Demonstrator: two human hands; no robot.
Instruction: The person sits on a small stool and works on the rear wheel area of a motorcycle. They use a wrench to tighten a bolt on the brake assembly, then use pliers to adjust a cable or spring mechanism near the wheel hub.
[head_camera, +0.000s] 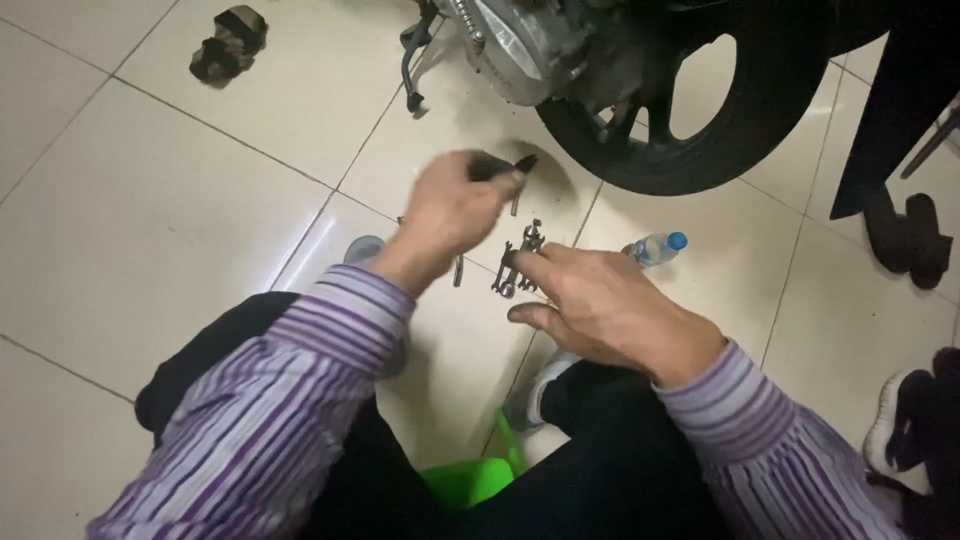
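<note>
Steel tools lie on the cream tiled floor (180, 230) in front of a crouching person in purple striped sleeves, and this single head view is all there is to go on.

The left hand (450, 215) is raised above the tiles, its grip closed around a dark-handled tool (500, 167) whose tip points toward the motorcycle rear wheel (700, 110); motion blur hides what kind of tool it is. The right hand (600, 305) hovers low with its grip loose and half open, holding nothing, fingertips just beside a bunch of small spanners (517, 262) that rests on the floor between the 2 hands.

As for progress, the work looks to be at the tool-picking stage: 1 tool is lifted, the bunch of spanners is still down, and neither hand touches the motorcycle engine (520, 45), so I judge anything on the machine is yet to be done.

Counts:
- 2 hands
- 1 wheel
- 1 engine casing
- 1 held tool
- 1 cluster of spanners, individual pieces too small to number
- 1 slim metal piece (458, 270) lying by the left wrist
- 1 clear plastic bottle (655, 247) with a blue cap lying on its side near the wheel
- 1 crumpled rag (228, 42) well apart at the top left
- 1 green plastic object (470, 478) between the knees
</note>
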